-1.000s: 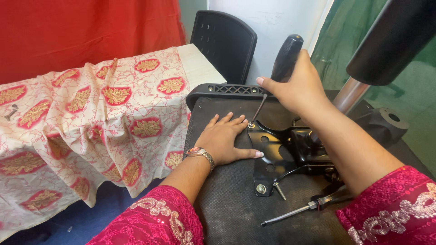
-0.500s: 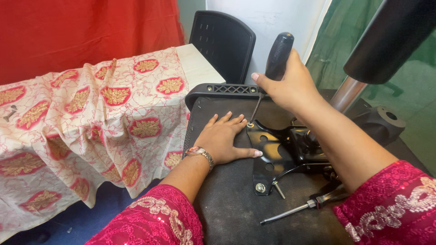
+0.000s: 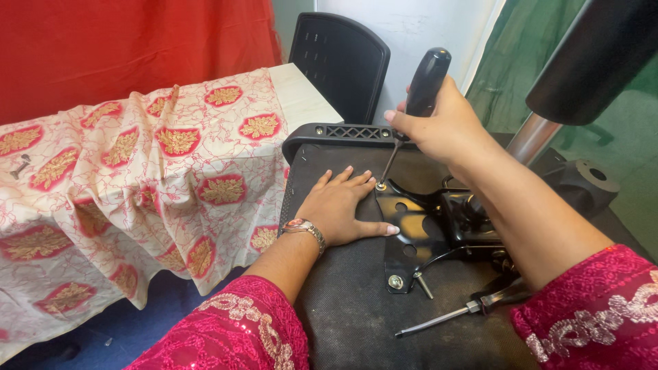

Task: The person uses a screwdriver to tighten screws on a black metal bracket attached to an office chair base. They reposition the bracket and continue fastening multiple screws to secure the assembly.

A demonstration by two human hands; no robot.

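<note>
The right hand (image 3: 445, 127) clamps a screwdriver (image 3: 411, 113), its shaft slanting down-left onto a screw (image 3: 379, 186) in the bracket (image 3: 411, 226). The left hand (image 3: 343, 205) lies flat and open just beside it.

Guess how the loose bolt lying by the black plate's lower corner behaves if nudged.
The loose bolt is small, so probably light. Its round shank would likely roll in an arc around its head. The seat underside looks fuzzy, which may slow it.

Your work rests on an upturned chair seat (image 3: 356, 308), its dark fabric underside filling the lower middle of the frame. A black metal bracket (image 3: 411, 233) lies on it at centre right, a loose bolt (image 3: 423, 284) just beside its lower corner. A second screwdriver (image 3: 452, 315) lies at lower right. Your left hand (image 3: 343, 205) lies flat on the fabric, touching the bracket's edge.

At left, a table (image 3: 298, 96) carries a patterned cloth (image 3: 137, 185), with a bolt (image 3: 20, 166) on it at the far left edge.
</note>
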